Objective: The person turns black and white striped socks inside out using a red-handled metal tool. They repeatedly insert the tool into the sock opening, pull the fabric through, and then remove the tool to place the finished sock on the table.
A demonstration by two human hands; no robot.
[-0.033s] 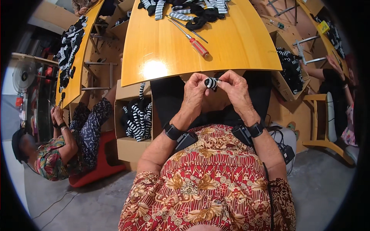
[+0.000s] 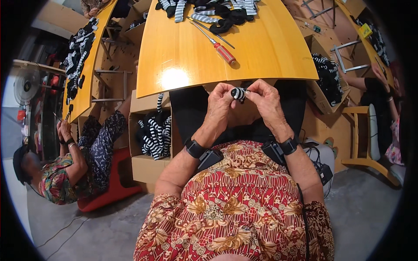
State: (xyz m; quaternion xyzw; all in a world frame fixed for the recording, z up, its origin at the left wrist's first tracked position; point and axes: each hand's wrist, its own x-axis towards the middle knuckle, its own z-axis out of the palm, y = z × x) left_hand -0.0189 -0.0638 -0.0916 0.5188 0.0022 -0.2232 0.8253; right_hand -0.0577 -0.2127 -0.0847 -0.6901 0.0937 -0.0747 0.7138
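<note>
Head view, my inventory: left hand (image 2: 219, 105) and right hand (image 2: 266, 101), both pinched together on one small black-and-white striped piece (image 2: 238, 93) just below the yellow table (image 2: 270, 48) edge. Red-handled screwdriver (image 2: 216, 43) at 12 o'clock.

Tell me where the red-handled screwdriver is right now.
In the head view, the red-handled screwdriver lies on the yellow table, just below the pile of striped socks and beyond both hands.

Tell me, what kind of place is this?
Probably a small textile workshop: striped fabric pieces heaped on a wooden table, cardboard boxes full of them, and both hands working one small striped piece.
</note>
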